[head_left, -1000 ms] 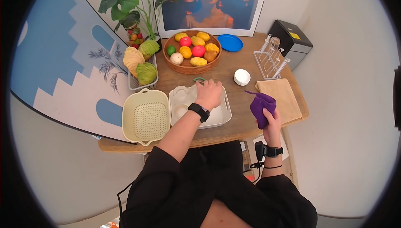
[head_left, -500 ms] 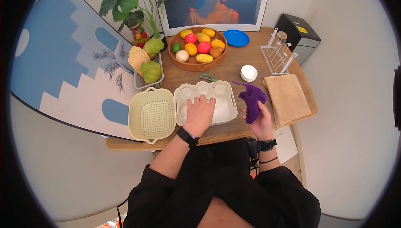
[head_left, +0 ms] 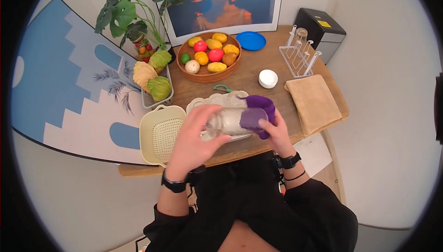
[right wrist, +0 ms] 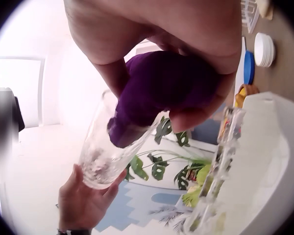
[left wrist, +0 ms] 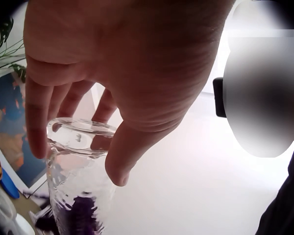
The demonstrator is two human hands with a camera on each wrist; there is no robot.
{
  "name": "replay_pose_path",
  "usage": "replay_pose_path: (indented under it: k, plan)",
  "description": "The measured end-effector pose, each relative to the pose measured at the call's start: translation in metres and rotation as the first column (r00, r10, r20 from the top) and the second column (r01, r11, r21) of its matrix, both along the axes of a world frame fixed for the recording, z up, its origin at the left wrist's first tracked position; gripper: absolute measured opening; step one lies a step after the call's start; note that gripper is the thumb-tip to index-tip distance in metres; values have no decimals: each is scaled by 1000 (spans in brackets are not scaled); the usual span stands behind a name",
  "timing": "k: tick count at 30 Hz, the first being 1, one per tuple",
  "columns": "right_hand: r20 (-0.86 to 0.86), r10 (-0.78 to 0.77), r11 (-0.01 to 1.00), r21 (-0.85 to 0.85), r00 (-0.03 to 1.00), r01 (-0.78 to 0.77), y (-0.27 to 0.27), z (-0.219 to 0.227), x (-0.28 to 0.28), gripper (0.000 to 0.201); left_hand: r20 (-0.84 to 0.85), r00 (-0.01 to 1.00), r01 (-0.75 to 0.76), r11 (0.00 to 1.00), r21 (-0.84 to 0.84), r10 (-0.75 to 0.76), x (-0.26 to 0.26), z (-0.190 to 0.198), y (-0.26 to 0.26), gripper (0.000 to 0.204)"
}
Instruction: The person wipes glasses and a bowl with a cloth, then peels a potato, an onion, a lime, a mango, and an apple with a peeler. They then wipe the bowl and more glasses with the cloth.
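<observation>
A clear drinking glass (head_left: 225, 121) is held sideways over the white tray (right wrist: 267, 142). My left hand (head_left: 191, 136) grips it around its base end; the left wrist view shows fingers and thumb spread round the thick glass bottom. My right hand (head_left: 278, 136) pinches a bunched purple cloth (head_left: 261, 104). Part of this cloth is inside the glass's mouth, and purple shows through the wall in the left wrist view. Other clear glasses (right wrist: 225, 142) stand in the tray under my hands, partly hidden by them.
Left of the tray sits a cream colander basket (head_left: 161, 134). Behind are a green-handled tool (head_left: 222, 87), a wicker basket (head_left: 207, 77) of fruit and white bowls (head_left: 268, 79). On the right lie a folded tan towel (head_left: 314, 102) and a glass rack (head_left: 297, 63) with one glass.
My left hand has lifted a glass out of the tray and tipped it sideways. The right hand has brought the purple cloth leftward, into the glass's mouth.
</observation>
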State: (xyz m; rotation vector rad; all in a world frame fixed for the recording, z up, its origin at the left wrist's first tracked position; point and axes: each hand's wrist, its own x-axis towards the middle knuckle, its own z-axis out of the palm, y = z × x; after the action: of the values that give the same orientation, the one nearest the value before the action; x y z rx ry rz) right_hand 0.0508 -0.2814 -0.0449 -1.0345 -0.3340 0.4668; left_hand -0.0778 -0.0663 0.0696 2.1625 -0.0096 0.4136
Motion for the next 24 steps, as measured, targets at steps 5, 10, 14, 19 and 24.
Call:
replay_pose_path:
  k: [5, 10, 14, 19, 24]
  plan:
    - [32, 159, 985, 57, 987, -161, 3, 16, 4, 64, 38, 985, 170, 968, -183, -166, 1, -20, -2, 64]
    - [260, 96, 982, -182, 961, -49, 3, 28, 5, 55, 27, 962, 272, 962, -30, -272, 4, -20, 5, 57]
    - [482, -57, 924, -307, 875, 229, 3, 36, -11, 43, -25, 992, 110, 957, -267, -121, 5, -31, 0, 40]
    - [938, -22, 867, -155, 346, 474, 3, 23, -14, 36, -536, 843, -139, 948, -287, -39, 18, -42, 17, 55]
    - [-338, 310, 913, -155, 889, -377, 3, 39, -3, 32, -50, 999, 10, 992, -125, -17, 10, -34, -13, 58]
